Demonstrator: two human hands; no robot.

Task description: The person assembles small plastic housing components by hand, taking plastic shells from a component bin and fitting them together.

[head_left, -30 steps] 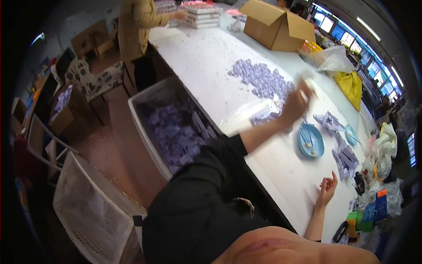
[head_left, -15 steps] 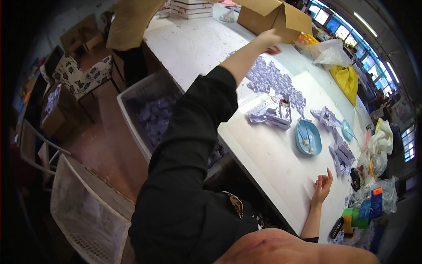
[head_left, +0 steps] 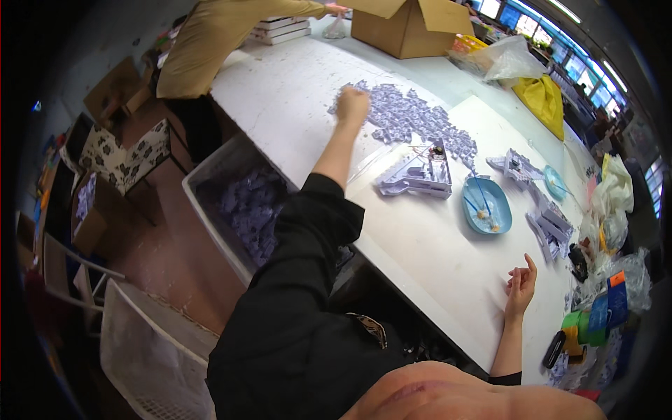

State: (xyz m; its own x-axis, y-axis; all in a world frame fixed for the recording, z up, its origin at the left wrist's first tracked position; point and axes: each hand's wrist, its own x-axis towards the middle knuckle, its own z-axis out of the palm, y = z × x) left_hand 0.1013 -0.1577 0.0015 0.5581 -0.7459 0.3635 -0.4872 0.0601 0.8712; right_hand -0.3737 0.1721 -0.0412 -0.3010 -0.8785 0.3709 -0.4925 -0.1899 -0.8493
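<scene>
At the left end of a spread pile of small pale-lilac plastic pieces (head_left: 413,112) is my left hand (head_left: 352,105). Its fingers are curled under, and whatever they hold, if anything, is hidden. My right hand (head_left: 519,290) rests on the white table (head_left: 427,241) at the right, palm turned up, index finger stretched out and nothing held. Between the hands stand a white plastic holder (head_left: 420,180) with small parts in it and a light-blue dish (head_left: 486,210) with thin blue sticks and small yellowish bits.
More lilac parts (head_left: 549,227) and a second blue dish (head_left: 555,182) lie farther right. A grey bin (head_left: 203,183) of pieces stands beside the table's left edge. Beyond are a cardboard box (head_left: 402,31), a yellow bag (head_left: 540,105) and a person in a tan top (head_left: 203,49). Tape rolls (head_left: 588,325) sit at right.
My left hand has moved left and nearer, from above the pile's far side to its left end. My right hand stays in place on the table. The person in tan now reaches toward the box.
</scene>
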